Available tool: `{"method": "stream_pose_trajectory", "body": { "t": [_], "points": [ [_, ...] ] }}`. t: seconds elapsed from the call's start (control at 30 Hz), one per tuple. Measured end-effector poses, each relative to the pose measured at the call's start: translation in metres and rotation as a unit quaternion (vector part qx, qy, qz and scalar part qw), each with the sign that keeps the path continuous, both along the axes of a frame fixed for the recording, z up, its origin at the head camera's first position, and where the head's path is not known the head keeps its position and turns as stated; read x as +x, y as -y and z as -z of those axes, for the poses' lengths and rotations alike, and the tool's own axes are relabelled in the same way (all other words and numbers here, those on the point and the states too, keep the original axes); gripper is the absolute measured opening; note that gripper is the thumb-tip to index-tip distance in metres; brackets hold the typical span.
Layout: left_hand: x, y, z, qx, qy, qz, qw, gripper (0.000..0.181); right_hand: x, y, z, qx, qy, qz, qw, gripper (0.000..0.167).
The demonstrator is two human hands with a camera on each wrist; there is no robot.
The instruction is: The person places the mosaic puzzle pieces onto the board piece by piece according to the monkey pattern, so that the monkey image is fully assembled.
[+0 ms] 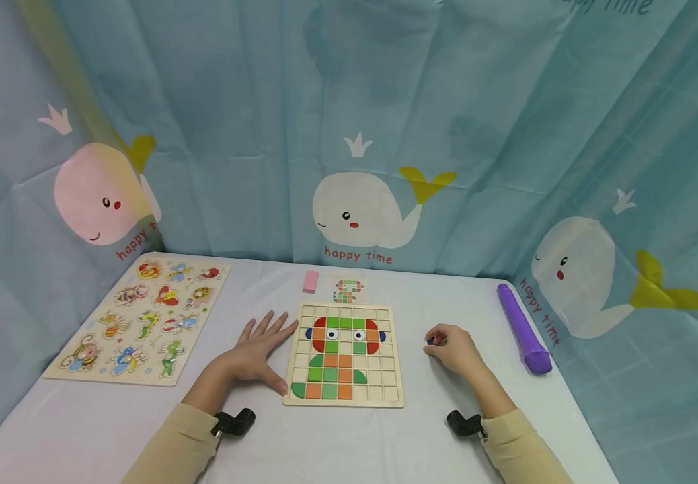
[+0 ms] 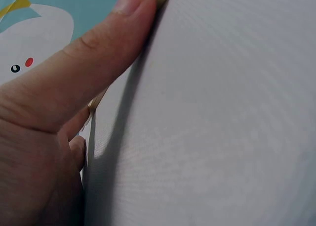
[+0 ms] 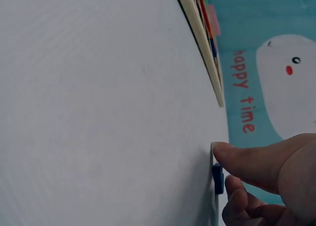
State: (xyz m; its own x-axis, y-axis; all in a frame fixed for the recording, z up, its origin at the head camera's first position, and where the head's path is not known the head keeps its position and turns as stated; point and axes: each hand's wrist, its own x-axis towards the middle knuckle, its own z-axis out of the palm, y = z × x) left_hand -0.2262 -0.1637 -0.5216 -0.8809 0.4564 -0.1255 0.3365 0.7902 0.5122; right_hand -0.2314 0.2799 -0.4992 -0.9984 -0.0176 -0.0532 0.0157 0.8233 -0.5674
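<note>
A square wooden grid board (image 1: 379, 390) lies mid-table, partly filled with red, orange, green and blue pieces and two eye tiles that form a figure. Against its left edge rests my left hand (image 1: 256, 356), fingers spread; the left wrist view shows the thumb (image 2: 98, 53) at the board's edge. To the right of the board, my right hand (image 1: 454, 347) pinches a small blue piece (image 3: 217, 178) between thumb and fingers, just above the table. Its full shape is partly hidden by the fingers. Behind the board lies a small picture card (image 1: 347, 291) showing a similar figure.
A pink block (image 1: 311, 281) stands beside the card. At the left lies a wooden insect puzzle board (image 1: 143, 323). A purple tube-shaped object (image 1: 521, 329) lies near the table's right edge. A whale-print curtain (image 1: 234, 188) hangs behind and at both sides of the white table (image 1: 349, 444).
</note>
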Motion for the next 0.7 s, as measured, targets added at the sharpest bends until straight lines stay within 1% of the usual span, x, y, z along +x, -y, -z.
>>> {"method": "stream_pose_trajectory", "body": {
  "t": [0.23,0.4,0.6,0.7],
  "points": [
    [0.002,-0.001,-0.002,0.0,0.004,-0.003,1.0,0.139,-0.001,-0.009,0.003,0.005,0.0,0.004,1.0,0.018],
    [0.001,-0.002,-0.002,0.001,0.01,-0.003,0.9999,0.139,0.002,-0.01,0.0,0.007,0.01,0.015,0.9998,0.015],
    [0.0,-0.001,0.0,-0.006,0.004,-0.006,1.0,0.139,0.002,-0.005,-0.003,0.007,0.019,-0.008,0.9998,0.013],
    [0.0,-0.001,0.0,-0.005,0.003,-0.005,1.0,0.139,0.003,0.0,-0.006,0.011,0.014,-0.019,0.9996,0.014]
  ]
}}
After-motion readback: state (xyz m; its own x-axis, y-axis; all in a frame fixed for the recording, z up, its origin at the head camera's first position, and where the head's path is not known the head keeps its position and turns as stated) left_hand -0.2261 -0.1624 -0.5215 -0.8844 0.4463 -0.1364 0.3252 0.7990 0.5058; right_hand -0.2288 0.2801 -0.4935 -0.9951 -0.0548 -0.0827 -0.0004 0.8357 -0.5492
